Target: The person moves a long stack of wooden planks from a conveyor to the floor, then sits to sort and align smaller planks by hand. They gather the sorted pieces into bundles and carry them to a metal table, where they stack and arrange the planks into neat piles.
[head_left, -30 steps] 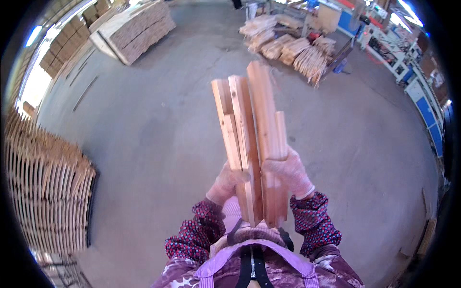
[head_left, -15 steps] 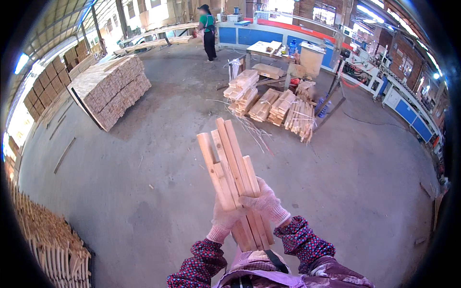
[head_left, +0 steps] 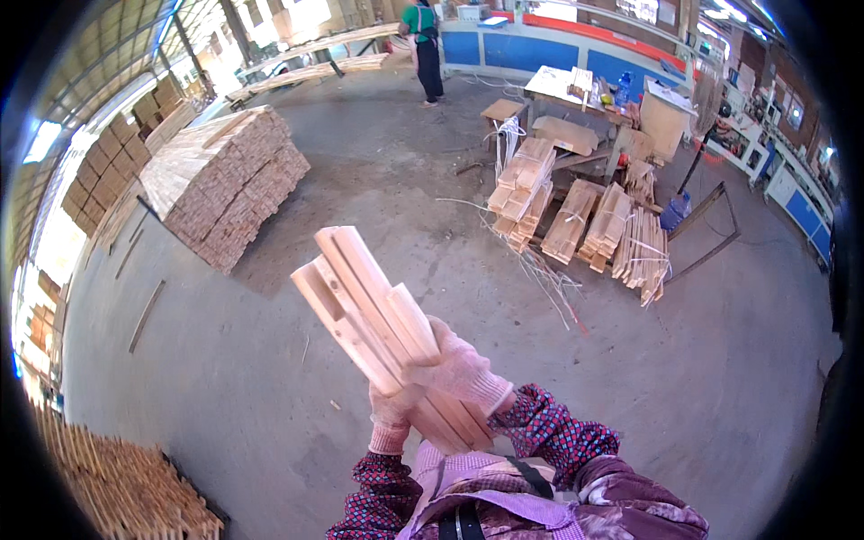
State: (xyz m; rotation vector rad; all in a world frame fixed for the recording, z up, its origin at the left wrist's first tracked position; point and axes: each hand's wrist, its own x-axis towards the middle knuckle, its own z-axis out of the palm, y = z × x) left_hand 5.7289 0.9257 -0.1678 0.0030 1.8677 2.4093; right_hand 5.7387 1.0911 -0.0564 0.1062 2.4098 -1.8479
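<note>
A bundle of pale wooden strips (head_left: pixel 364 310) slants up and to the left in front of my body, its far ends uneven and its near ends close to my apron. My left hand (head_left: pixel 393 405), in a whitish knit glove, is closed round the bundle's left side. Across the right side and top lies my right hand (head_left: pixel 459 367), gloved the same way and closed on the strips. Part of each hand's fingers is hidden by the wood or by the other hand.
Tied wood bundles (head_left: pixel 576 216) lie by a cluttered worktable (head_left: pixel 553 83) at right. A big stack of lumber (head_left: pixel 234 180) stands at left, a pile of thin strips (head_left: pixel 117 477) at lower left. A person (head_left: pixel 425 49) stands near the blue-and-white machine (head_left: pixel 522 61). Loose straps (head_left: pixel 549 283) trail on the floor.
The bundle has tilted further left in both hands, and its strip ends look more even. The surroundings have shifted right and down in view as my head turned.
</note>
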